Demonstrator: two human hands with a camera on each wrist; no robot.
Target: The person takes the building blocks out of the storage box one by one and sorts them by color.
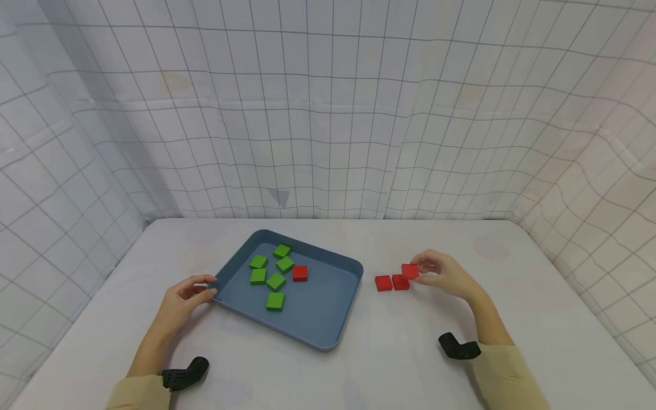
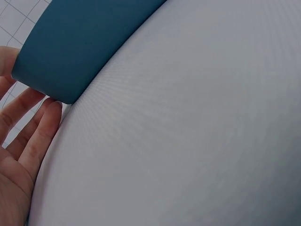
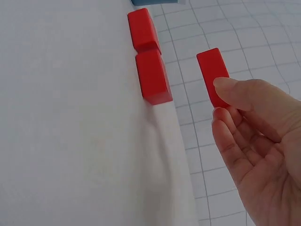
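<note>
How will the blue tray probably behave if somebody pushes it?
The blue tray is probably stiff: its walls stand straight. Wide and shallow, it seems unlikely to tip. The green blocks and red block inside, lying scattered, may slide.

On my feeds the blue tray [image 1: 318,302] looks like moulded plastic, smooth and mostly matt, its outer wall plain and even in the left wrist view. I read the green blocks [image 1: 275,302] and red blocks [image 1: 383,283] as smooth-faced with a matt finish; whether plastic or painted wood, I can't tell. The white tabletop [image 1: 400,353] seems smooth and low in sheen. I see thin, wrinkled, grid-printed sheeting [image 1: 333,125] behind, matt cloth sleeves [image 1: 507,373] and black wrist mounts [image 1: 458,347] that look like hard plastic.
</note>
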